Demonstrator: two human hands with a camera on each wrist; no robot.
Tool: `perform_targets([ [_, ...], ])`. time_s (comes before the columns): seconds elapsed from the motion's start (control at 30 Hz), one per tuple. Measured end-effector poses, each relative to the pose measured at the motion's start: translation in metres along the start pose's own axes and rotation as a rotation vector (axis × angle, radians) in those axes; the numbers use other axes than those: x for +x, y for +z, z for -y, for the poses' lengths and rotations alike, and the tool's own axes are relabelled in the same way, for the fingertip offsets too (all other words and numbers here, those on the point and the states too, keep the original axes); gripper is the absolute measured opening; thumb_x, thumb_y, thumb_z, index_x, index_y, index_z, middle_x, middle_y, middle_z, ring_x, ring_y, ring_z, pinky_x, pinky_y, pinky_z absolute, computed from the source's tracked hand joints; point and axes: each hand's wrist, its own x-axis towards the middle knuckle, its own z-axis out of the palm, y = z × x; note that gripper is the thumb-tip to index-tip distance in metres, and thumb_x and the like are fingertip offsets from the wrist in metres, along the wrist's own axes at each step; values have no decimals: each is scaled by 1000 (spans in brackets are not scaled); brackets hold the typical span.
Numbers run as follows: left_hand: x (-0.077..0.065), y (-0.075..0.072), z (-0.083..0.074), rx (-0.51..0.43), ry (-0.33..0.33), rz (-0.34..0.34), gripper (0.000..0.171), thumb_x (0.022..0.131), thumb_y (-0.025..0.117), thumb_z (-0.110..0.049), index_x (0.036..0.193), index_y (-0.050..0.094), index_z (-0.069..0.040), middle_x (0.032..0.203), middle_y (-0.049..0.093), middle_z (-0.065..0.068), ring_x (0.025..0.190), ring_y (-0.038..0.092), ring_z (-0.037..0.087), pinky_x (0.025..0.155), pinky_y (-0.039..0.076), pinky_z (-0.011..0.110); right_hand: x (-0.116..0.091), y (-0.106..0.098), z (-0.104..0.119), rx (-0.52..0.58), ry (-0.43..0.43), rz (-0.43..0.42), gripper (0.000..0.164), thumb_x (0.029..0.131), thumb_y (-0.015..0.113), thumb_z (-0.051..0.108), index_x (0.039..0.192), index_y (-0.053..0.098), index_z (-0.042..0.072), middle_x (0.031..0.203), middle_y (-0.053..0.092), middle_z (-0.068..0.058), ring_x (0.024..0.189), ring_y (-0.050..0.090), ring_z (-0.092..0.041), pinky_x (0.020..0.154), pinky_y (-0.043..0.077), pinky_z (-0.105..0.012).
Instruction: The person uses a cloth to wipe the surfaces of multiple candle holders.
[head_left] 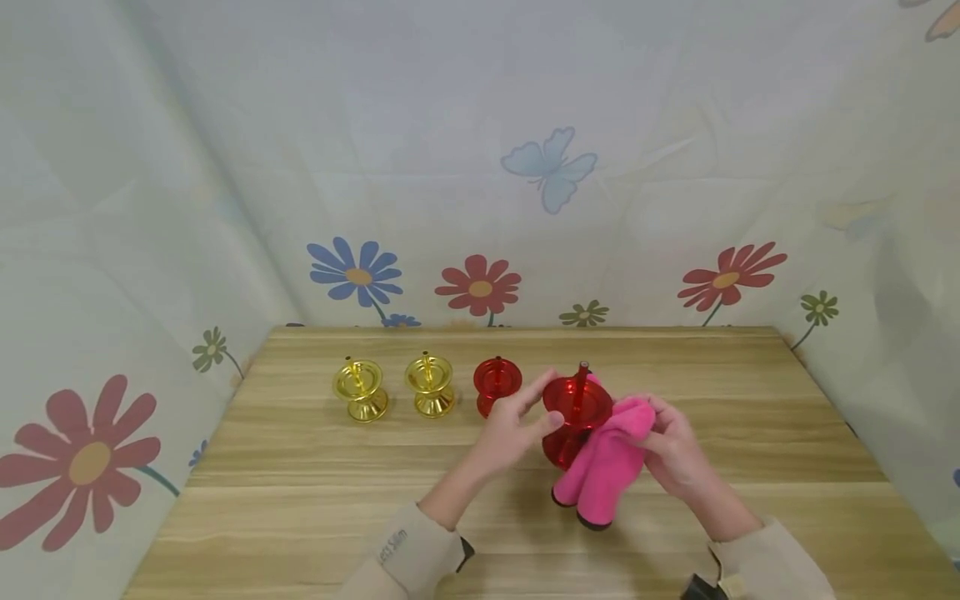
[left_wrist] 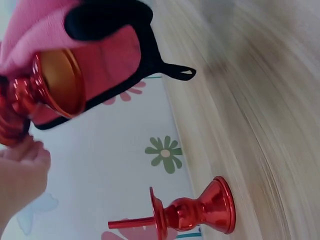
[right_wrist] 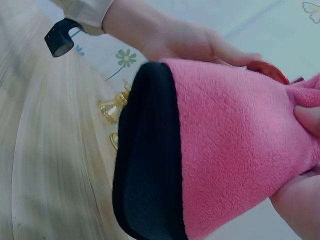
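Note:
My left hand (head_left: 512, 429) grips a red metallic candle holder (head_left: 577, 407) by its upper dish, thumb and fingers at the rim, with the spike pointing up. The holder is lifted off the table, its flared base showing in the left wrist view. In my right hand (head_left: 677, 450) a pink cloth (head_left: 611, 467) with black edging is pinched and bunched against the holder's right side. The cloth's lower end hangs down, and a black loop (left_wrist: 179, 71) sticks out from its border in the left wrist view. In the right wrist view the cloth (right_wrist: 235, 135) hides most of the holder.
A second red candle holder (head_left: 497, 379) stands on the wooden table (head_left: 300, 500), just left of the held one. Farther left, two gold candle holders (head_left: 430, 377) stand in the same row. Behind the table hangs a white flowered curtain (head_left: 420, 167).

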Motion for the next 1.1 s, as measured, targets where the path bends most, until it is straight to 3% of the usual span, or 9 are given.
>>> perform_targets([
  [0.2, 5, -14, 1, -60, 10, 157, 56, 87, 53, -35, 136, 34, -14, 136, 42, 0, 128, 35, 15, 104, 30, 42, 0, -3, 1, 135, 4, 114, 38, 85, 34, -17, 108, 56, 3, 110, 58, -3, 99, 57, -12, 83, 49, -22],
  [0.37, 6, -13, -3, 64, -44, -28, 55, 82, 57, -42, 130, 44, -19, 126, 53, -3, 119, 45, 8, 100, 36, 39, 1, -2, 0, 86, -10, 37, 37, 85, 35, -17, 107, 56, 4, 106, 60, -2, 96, 59, -11, 82, 49, -21],
  [0.43, 5, -9, -5, 133, -43, -103, 50, 85, 55, -39, 128, 47, -16, 102, 66, 2, 88, 59, 6, 84, 47, 28, 1, 0, -1, 9, -15, -34, 35, 85, 38, -15, 105, 57, 7, 104, 61, 0, 94, 59, -9, 79, 50, -19],
  [0.53, 3, -1, -7, 213, -40, -150, 46, 89, 49, -34, 129, 46, -12, 56, 55, 2, 45, 39, 3, 52, 41, 17, 1, 3, -2, -111, 0, -125, 32, 86, 43, -12, 101, 58, 11, 101, 63, 4, 91, 59, -6, 76, 50, -17],
  [0.6, 2, 3, -8, 234, -53, -157, 47, 90, 47, -34, 132, 42, -11, 43, 31, -1, 40, 17, 5, 43, 27, 18, 2, 5, -3, -162, 13, -160, 30, 86, 45, -10, 100, 59, 12, 100, 63, 5, 90, 59, -5, 74, 50, -17],
  [0.77, 2, 10, -8, 242, -96, -165, 60, 84, 56, -39, 135, 37, -14, 47, 18, -3, 42, 16, 5, 40, 21, 18, 2, 6, -3, -177, 21, -172, 30, 86, 44, -11, 99, 58, 12, 100, 62, 4, 90, 59, -6, 75, 50, -18],
  [0.87, 3, 9, -7, 227, -87, -146, 61, 82, 58, -38, 134, 38, -14, 49, 34, -2, 43, 29, 5, 45, 32, 18, 2, 4, -2, -143, 15, -150, 32, 85, 43, -12, 100, 58, 12, 101, 62, 4, 91, 59, -6, 75, 50, -18],
  [0.97, 5, 4, -5, 107, -64, -70, 58, 84, 57, -34, 135, 37, -13, 90, 64, 3, 80, 59, 10, 79, 48, 24, 1, 0, -1, -50, -3, -98, 35, 85, 39, -15, 102, 58, 9, 101, 63, 1, 91, 60, -9, 77, 50, -19],
  [1.1, 8, -7, -1, -108, -55, 111, 54, 87, 55, -23, 135, 35, -9, 137, 41, 4, 128, 36, 17, 101, 36, 32, 1, -5, 1, 92, -13, 1, 40, 83, 34, -20, 105, 57, 4, 103, 63, -3, 91, 62, -12, 80, 50, -21],
])
